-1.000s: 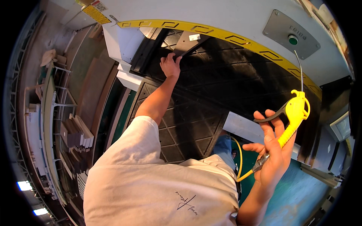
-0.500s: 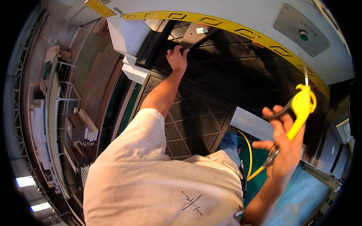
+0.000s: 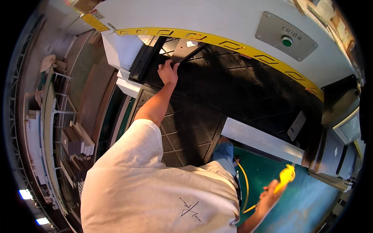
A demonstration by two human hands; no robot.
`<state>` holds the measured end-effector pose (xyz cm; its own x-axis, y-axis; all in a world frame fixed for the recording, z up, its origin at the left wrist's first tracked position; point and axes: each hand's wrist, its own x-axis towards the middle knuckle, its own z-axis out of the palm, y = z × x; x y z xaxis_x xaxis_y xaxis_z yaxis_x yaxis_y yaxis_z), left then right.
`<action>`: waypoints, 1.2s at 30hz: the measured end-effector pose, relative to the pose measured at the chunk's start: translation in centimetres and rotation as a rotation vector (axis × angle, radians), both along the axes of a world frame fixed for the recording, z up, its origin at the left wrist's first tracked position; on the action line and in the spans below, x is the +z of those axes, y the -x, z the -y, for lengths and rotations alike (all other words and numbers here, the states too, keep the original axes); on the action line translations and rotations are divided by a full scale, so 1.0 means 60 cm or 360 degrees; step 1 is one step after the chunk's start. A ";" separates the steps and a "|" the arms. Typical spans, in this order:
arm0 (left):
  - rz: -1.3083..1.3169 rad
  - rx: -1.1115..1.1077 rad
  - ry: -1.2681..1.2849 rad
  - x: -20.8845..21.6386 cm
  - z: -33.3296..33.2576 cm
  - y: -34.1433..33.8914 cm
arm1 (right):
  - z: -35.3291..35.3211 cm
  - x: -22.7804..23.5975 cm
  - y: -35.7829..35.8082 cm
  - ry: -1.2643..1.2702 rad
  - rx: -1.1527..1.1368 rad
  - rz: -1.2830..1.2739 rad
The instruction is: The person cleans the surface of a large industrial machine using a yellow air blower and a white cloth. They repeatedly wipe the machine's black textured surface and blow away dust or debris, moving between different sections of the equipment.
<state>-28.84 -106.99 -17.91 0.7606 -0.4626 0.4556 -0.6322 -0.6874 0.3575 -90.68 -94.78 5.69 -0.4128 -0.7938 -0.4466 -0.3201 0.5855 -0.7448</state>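
My left hand (image 3: 168,73) reaches over the black grooved machine bed (image 3: 229,77). Its thumb and fingers straddle the near end of a flat grey-brown board (image 3: 183,50), which bears a white label and partly lies under the yellow guard strip. The exact contact under the fingertips is hidden. At the lower right, my right hand (image 3: 269,197) is closed around a yellow air blow gun (image 3: 286,176), held away from the bed and slightly blurred. A yellow hose (image 3: 245,180) hangs in a loop beside my leg.
A yellow slotted strip (image 3: 233,44) edges the white machine housing, with a green button (image 3: 286,41) on a metal plate. A white beam (image 3: 260,139) borders the bed. Stacked panels (image 3: 79,139) and a rack (image 3: 58,112) stand at left; a screen (image 3: 348,126) is at right.
My right hand has dropped with the air blow gun, from over the bed's right side to above the green floor. My left hand stays at the board's end while the whole view has shifted.
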 end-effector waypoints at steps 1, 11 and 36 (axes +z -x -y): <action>-0.0003 -0.0016 -0.0018 0.001 -0.003 0.000 | -0.011 -0.005 0.020 0.0012 0.0014 0.0003; 0.0036 -0.0295 -0.0477 -0.014 -0.019 0.168 | -0.066 0.018 0.138 -0.0131 0.0672 0.0675; -0.0170 -0.0611 -0.0672 0.021 0.004 0.460 | -0.097 -0.210 0.117 -0.0017 -0.0118 0.2738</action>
<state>-56.45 -107.24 -16.63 0.5340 -0.8394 0.1014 -0.8399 -0.5129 0.1775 -97.71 -88.96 -6.91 0.4751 -0.7909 -0.3856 0.8049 0.5677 -0.1729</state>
